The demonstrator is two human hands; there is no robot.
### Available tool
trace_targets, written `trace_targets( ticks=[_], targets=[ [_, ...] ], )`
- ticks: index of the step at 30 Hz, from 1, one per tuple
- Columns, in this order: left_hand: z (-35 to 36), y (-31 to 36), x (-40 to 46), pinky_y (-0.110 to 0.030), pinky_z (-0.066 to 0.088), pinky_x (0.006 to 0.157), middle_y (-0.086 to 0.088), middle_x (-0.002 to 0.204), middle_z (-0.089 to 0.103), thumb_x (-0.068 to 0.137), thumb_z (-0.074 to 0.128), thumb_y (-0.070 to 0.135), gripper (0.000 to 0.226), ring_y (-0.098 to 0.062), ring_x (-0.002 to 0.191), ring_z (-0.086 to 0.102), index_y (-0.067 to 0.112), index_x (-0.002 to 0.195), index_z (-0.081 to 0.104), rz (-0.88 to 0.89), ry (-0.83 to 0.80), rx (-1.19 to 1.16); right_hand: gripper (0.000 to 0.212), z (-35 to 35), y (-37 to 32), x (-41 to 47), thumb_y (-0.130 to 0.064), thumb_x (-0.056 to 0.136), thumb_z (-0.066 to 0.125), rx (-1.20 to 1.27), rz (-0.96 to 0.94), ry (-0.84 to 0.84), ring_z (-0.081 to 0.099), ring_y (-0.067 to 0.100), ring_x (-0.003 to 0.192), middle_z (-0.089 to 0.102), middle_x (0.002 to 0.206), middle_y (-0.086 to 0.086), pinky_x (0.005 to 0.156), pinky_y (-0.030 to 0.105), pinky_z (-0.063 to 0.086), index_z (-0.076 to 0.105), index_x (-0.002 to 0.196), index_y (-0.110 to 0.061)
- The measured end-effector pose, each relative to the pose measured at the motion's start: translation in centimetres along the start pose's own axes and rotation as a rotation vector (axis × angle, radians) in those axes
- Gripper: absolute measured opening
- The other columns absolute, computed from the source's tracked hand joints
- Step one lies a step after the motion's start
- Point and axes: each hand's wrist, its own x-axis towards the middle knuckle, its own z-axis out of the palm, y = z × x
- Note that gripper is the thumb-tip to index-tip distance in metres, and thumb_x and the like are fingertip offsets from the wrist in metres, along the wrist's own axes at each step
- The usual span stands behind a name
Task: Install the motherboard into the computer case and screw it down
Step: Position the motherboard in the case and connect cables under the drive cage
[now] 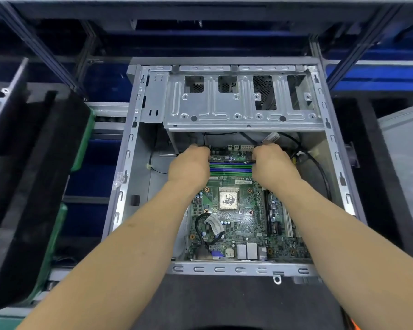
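Near edge: the motherboard (239, 217) lies flat inside the computer case (246, 269), its port side toward the person, well short of both grips.
Left hand (190, 166): fingers curled over the board's far left corner, apparently gripping it to steer.
Right hand (271, 163): curled likewise on the far right corner, balancing the board.
Beyond the grips: loose cables (305, 158) and the drive cage (243, 101), so the far edge needs guiding underneath.
Screws: none visible.

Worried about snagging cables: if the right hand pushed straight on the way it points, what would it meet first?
Probably the cable connector just beyond the right hand, then the drive cage edge above it; depth is unclear.
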Motion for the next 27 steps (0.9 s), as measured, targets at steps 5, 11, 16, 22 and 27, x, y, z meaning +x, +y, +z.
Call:
trace_targets(
  ticks=[5, 11, 16, 22, 27],
  targets=[
    [-0.46, 0.09, -0.09, -0.039, 0.05, 0.074, -0.009, 0.108, 0.055, 0.094, 0.051, -0.001, 0.022, -0.033, 0.094, 0.059, 0.012, 0.105, 0.065, 0.011, -0.001, -0.029, 0.029, -0.36, -0.13, -0.65, 0.008, 0.087, 0.058, 0.058, -0.002, -0.007, 0.055, 0.036, 0.089, 0.045, 0.135, 0.019, 0.081, 0.042, 0.053, 0.062, 0.115, -0.001],
    [-0.74, 0.17, -0.08, -0.038, 0.049, 0.07, -0.007, 0.103, 0.053, 0.089, 0.052, 0.003, 0.017, -0.031, 0.089, 0.058, 0.009, 0.099, 0.065, 0.009, 0.027, -0.075, 0.025, -0.28, 0.09, -0.66, 0.005, 0.089, 0.058, 0.114, 0.008, 0.037, 0.052, 0.031, 0.082, 0.049, 0.124, 0.017, 0.074, 0.038, 0.05, 0.062, 0.112, -0.004],
    [-0.54, -0.07, 0.33, -0.035, 0.045, 0.072, -0.005, 0.099, 0.048, 0.093, 0.056, 0.007, 0.012, -0.03, 0.094, 0.057, 0.009, 0.103, 0.063, 0.005, -0.044, -0.05, 0.032, 0.04, 0.1, -0.37, 0.005, 0.09, 0.061, 0.104, -0.011, 0.015, 0.057, 0.034, 0.089, 0.049, 0.131, 0.018, 0.081, 0.039, 0.053, 0.064, 0.12, -0.003],
    [-0.5, 0.31, 0.19, -0.034, 0.043, 0.072, -0.007, 0.101, 0.048, 0.095, 0.052, 0.009, 0.013, -0.03, 0.092, 0.055, 0.006, 0.104, 0.062, 0.026, -0.033, -0.057, 0.027, 0.24, 0.44, -0.16, 0.004, 0.088, 0.06, 0.113, 0.051, 0.026, 0.053, 0.032, 0.083, 0.053, 0.119, 0.018, 0.078, 0.039, 0.055, 0.064, 0.114, -0.004],
    [-0.55, 0.15, 0.28, -0.035, 0.045, 0.073, -0.009, 0.11, 0.054, 0.096, 0.055, 0.013, 0.014, -0.031, 0.096, 0.057, 0.007, 0.107, 0.061, 0.015, -0.038, -0.038, 0.026, 0.36, 0.22, -0.1, 0.006, 0.087, 0.061, 0.111, 0.03, 0.042, 0.053, 0.031, 0.079, 0.052, 0.115, 0.017, 0.078, 0.041, 0.057, 0.066, 0.112, -0.002]
  ],
)
